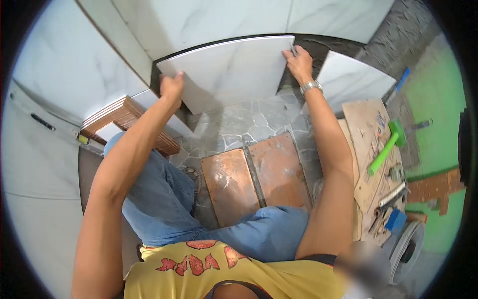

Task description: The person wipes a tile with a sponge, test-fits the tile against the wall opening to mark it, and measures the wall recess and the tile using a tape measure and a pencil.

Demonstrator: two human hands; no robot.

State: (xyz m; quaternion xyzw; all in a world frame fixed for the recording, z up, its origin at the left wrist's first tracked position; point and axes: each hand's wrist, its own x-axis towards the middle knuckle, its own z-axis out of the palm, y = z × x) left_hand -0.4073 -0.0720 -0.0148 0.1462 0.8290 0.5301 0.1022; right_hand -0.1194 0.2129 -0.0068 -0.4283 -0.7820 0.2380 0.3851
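A white marble-patterned wall tile (234, 72) stands near upright, its lower edge close to the floor and a dark gap behind its top edge. My left hand (172, 88) is closed on the tile's left edge, thumb on the front face. My right hand (299, 64) is closed at its upper right corner. A small greyish thing shows by the right fingers, too small to name. Another marble-patterned tile (351, 79) leans to the right of that hand. Grey mortar (398, 22) with ridges covers the wall at the upper right.
Stacked tiles (112, 117) stand by my left knee, near a spirit level (47, 119). Two brownish tiles (229, 179) lie on the stone-patterned floor (249, 119). At right are a green mallet (391, 142), cardboard (366, 129), assorted tools and a round clear-rimmed object (406, 254).
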